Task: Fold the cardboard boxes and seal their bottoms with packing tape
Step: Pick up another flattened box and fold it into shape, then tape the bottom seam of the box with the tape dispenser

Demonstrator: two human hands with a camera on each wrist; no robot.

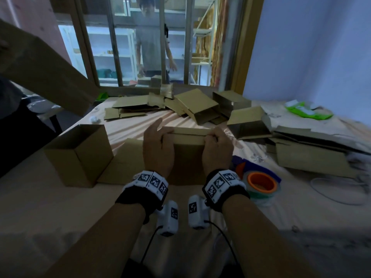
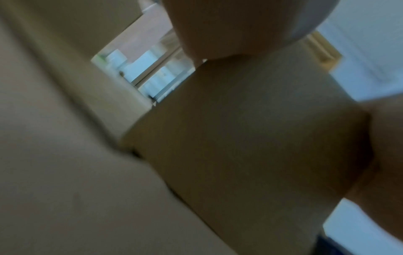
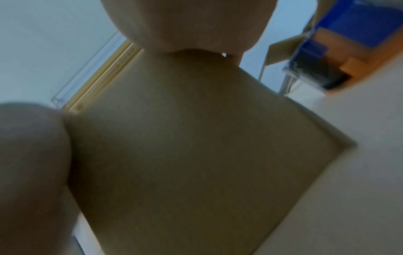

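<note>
A brown cardboard box (image 1: 188, 155) stands on the bed in front of me, its folded flaps facing up. My left hand (image 1: 161, 137) grips the box's top left edge with curled fingers, thumb pointing forward. At the top right edge my right hand (image 1: 212, 139) curls its fingers over the flap seam. In the left wrist view the box wall (image 2: 250, 129) fills the frame between parts of my hand. The right wrist view shows the same cardboard (image 3: 196, 138) close up. A tape dispenser (image 1: 261, 183) with an orange core and blue handle lies right of my right wrist, and its blue body (image 3: 353, 34) also shows in the right wrist view.
An open upright box (image 1: 80, 155) stands to the left. Flat and half-folded boxes (image 1: 192, 107) pile up at the back and right (image 1: 313, 155). A large cardboard sheet (image 1: 46, 67) hangs at upper left. A person (image 1: 152, 47) stands behind the window. A white cable (image 1: 337, 189) lies at right.
</note>
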